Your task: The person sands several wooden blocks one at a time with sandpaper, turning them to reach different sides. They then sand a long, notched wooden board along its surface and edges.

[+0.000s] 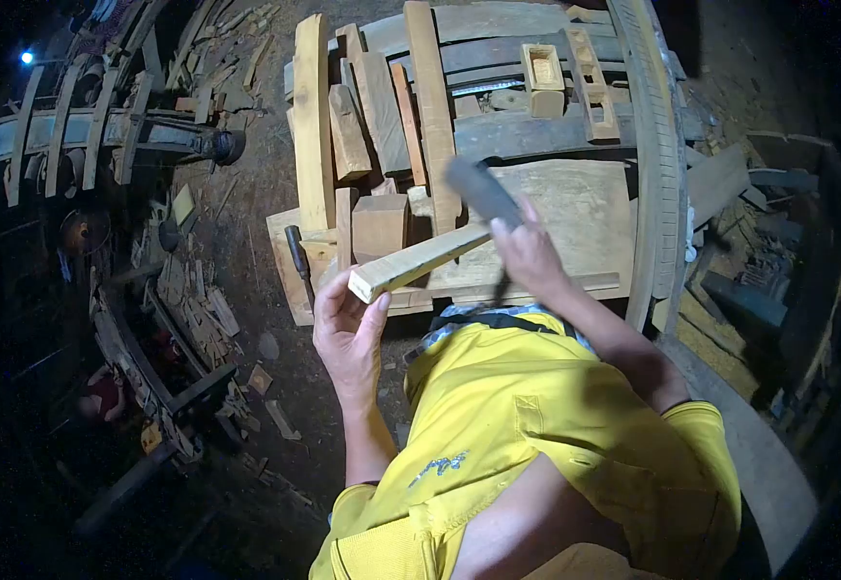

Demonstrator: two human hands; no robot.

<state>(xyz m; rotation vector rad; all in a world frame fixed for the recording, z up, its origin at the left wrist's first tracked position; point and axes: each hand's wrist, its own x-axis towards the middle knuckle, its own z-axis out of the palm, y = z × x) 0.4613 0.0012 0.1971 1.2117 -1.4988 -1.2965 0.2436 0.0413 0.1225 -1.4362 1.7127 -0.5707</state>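
My left hand (348, 324) is closed round the near left end of a squared wooden bar (415, 261), thumb on its side. The bar slants up to the right over the bench, and its far end reaches my right hand (529, 249). A dark, blurred block-like tool (483, 193) is in the closed fingers of my right hand, above the bar's far end. Whether that hand also touches the bar is hidden. Behind the bar stands a wooden block (380, 225). A dark-handled chisel-like tool (296, 253) leans just left of it.
Long wooden pieces (312, 126) lie across the back of the workbench (575, 208). A hollowed block (543, 77) and a slotted piece (591, 87) sit at the back right. A long beam (654, 155) borders the right side. Scraps cover the floor at left.
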